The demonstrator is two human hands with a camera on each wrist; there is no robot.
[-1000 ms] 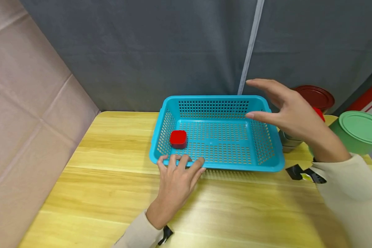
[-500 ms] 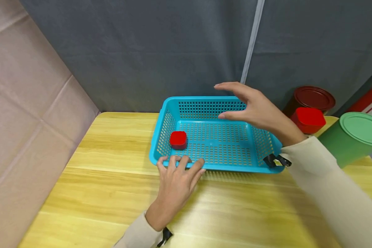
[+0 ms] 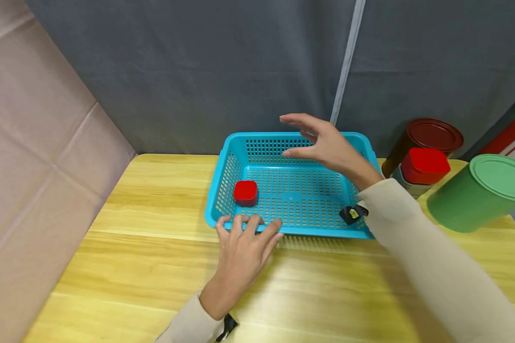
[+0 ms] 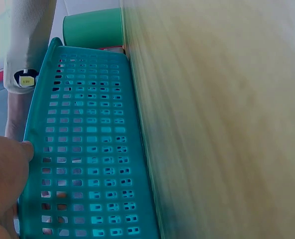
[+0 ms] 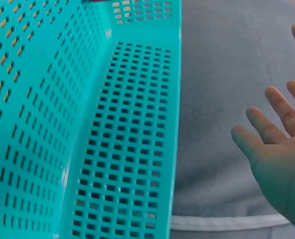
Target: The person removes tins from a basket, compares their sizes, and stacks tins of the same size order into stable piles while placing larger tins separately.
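Observation:
A turquoise plastic basket (image 3: pixel 304 190) with slotted walls stands on the wooden table. Inside it, at the front left, sits a small red square container (image 3: pixel 245 193). My left hand (image 3: pixel 240 247) has its fingers hooked over the front rim; the left wrist view catches part of this hand (image 4: pixel 5 174) against the rim. Over the back right part of the basket, my right hand (image 3: pixel 322 143) hovers with fingers spread and thumb apart, holding nothing. The right wrist view puts these spread fingers well apart from the basket wall (image 5: pixel 125 129).
Right of the basket, a red square container (image 3: pixel 427 166) sits atop a greyish one (image 3: pixel 412 188). Behind stands a dark red lidded canister (image 3: pixel 433 134), and farther right a green canister (image 3: pixel 468 205). Grey fabric (image 3: pixel 197 81) hangs along the table's back edge.
My right hand has moved left, from the basket's right side to over its back part, uncovering the containers on the right. My left hand and the small red container stay in place.

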